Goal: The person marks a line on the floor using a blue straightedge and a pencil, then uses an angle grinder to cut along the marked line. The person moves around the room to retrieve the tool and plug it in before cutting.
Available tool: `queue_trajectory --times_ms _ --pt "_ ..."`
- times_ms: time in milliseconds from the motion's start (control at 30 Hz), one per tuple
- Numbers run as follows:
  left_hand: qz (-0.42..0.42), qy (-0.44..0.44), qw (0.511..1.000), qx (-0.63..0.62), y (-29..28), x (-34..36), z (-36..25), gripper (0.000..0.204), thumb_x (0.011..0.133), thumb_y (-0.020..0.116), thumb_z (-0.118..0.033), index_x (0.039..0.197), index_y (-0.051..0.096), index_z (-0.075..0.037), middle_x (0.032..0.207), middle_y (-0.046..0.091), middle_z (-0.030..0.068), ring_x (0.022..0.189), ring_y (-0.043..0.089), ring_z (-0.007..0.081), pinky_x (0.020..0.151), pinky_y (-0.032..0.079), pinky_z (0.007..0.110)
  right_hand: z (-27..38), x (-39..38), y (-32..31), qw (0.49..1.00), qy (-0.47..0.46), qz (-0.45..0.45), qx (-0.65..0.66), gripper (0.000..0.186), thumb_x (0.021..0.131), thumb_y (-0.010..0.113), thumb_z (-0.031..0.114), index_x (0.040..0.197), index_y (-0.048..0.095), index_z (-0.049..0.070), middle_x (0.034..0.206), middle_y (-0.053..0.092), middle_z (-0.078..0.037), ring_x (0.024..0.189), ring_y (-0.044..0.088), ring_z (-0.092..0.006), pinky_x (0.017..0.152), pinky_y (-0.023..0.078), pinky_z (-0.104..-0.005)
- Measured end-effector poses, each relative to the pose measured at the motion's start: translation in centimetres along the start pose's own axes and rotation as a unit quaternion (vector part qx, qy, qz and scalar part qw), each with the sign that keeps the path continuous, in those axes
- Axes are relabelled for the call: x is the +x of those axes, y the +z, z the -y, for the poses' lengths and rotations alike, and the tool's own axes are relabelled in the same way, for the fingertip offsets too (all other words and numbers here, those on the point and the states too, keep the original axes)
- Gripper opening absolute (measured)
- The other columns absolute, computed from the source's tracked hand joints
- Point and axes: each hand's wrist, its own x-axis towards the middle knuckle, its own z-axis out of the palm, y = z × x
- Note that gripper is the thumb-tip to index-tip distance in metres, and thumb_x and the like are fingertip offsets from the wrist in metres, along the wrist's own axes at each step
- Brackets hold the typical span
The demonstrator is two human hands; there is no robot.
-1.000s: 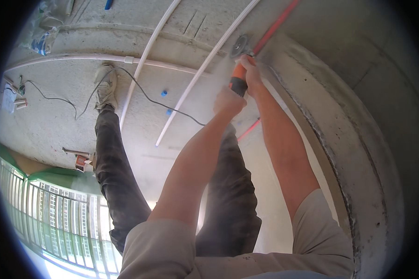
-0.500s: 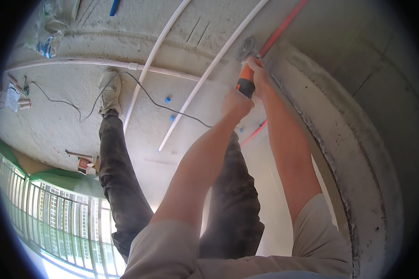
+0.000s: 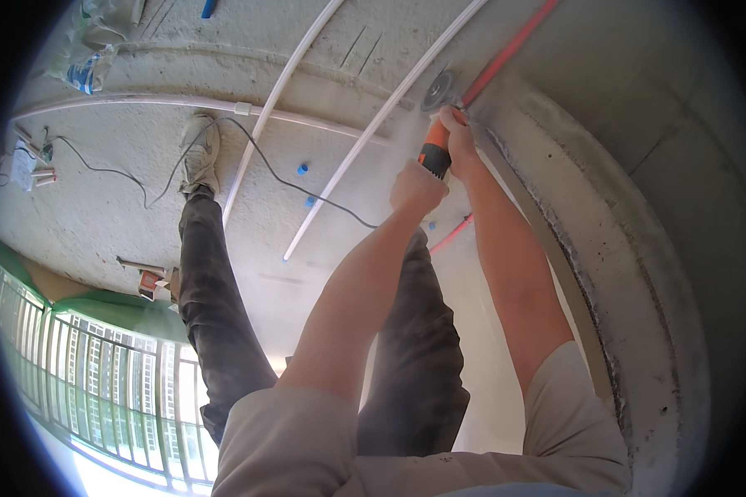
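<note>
An orange and black angle grinder [image 3: 435, 155] is held out in front of me with both hands. My left hand [image 3: 419, 189] is closed round the rear of its body, where the black part shows. Further forward, my right hand [image 3: 458, 137] is wrapped round it near the head; some of its fingers are hidden. The round grinding disc [image 3: 438, 91] sits beyond my right hand, close to a red pipe [image 3: 506, 58] along the floor's edge. Pale dust hangs about it. Whether the disc touches the floor, I cannot tell.
White pipes [image 3: 373, 132] cross the concrete floor. A dark cable [image 3: 278, 170] runs over my left shoe [image 3: 200, 153] toward my hands. A raised concrete ledge [image 3: 613, 224] curves along the right. Small blue caps [image 3: 303, 169] lie nearby; a railing [image 3: 99, 364] stands at lower left.
The view has shifted slightly. The grinder and both hands have moved a little left relative to the red pipe; the grip is unchanged.
</note>
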Motion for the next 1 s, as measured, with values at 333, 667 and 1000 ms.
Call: queue_trajectory --times_ms 333,667,1000 --pt "-0.013 0.000 1.000 -0.004 0.1 -0.2 0.7 0.067 0.075 0.090 -0.022 0.135 0.064 -0.006 0.126 0.077 0.0161 0.120 0.075 0.0343 0.098 0.060 0.046 -1.3 0.3 -0.3 0.999 0.013 0.038 0.000 0.034 0.108 0.069 0.041 0.126 0.067 0.012 0.107 0.067 -0.002 0.092 0.067 -0.0178 0.082 0.057 -0.0389" --pt "-0.006 -0.024 1.000 0.002 0.5 0.1 1.9 0.069 0.076 0.088 -0.021 0.138 0.062 -0.006 0.124 0.077 0.0160 0.118 0.075 0.0350 0.098 0.060 0.047 -1.3 -1.9 0.1 0.997 0.041 0.057 0.014 0.034 0.107 0.070 0.043 0.125 0.067 0.014 0.106 0.066 0.000 0.094 0.066 -0.0159 0.085 0.056 -0.0377" --pt "-0.006 -0.025 1.000 0.008 1.0 0.2 2.7 0.066 0.075 0.086 -0.021 0.134 0.062 -0.005 0.121 0.077 0.0165 0.115 0.076 0.0349 0.097 0.060 0.047 -1.9 -2.6 0.3 0.999 0.027 0.036 -0.006 0.039 0.107 0.070 0.045 0.128 0.067 0.012 0.110 0.068 -0.001 0.098 0.065 -0.0154 0.088 0.056 -0.0367"
